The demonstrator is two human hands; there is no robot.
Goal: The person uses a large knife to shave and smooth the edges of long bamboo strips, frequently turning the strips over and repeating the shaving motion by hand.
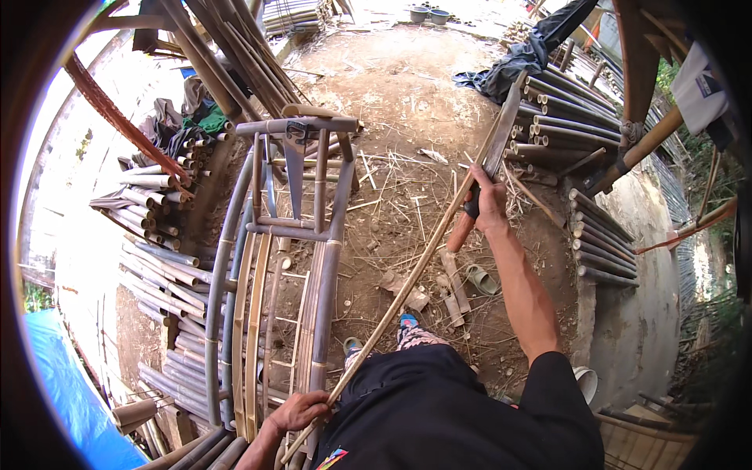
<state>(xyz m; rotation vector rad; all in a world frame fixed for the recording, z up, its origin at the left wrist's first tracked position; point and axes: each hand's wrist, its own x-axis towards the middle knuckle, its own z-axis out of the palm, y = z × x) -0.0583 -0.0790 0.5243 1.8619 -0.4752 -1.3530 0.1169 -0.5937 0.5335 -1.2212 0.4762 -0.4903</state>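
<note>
A long, narrow bamboo strip [407, 291] runs slantwise across the front of my body, from lower left to upper right. Around its lower end my left hand [301, 410] is closed, beside my dark shirt. My right hand [490, 205] grips a machete [504, 125] where the wooden handle meets the blade, and the blade points away from me. The strip's upper part lies against the blade and the fingers of that hand; whether those fingers also pinch it is hidden. To the left stands a bamboo frame [334, 262] with a handsaw [294, 168] hung on its top bar.
Bamboo poles [576, 113] are stacked at the right, with dark cloth [509, 72] over their far end. More poles [168, 274] lie at the left. Shavings [415, 200] litter the dirt ground, near a loose sandal [481, 280]. A blue tarp [66, 392] spreads at lower left.
</note>
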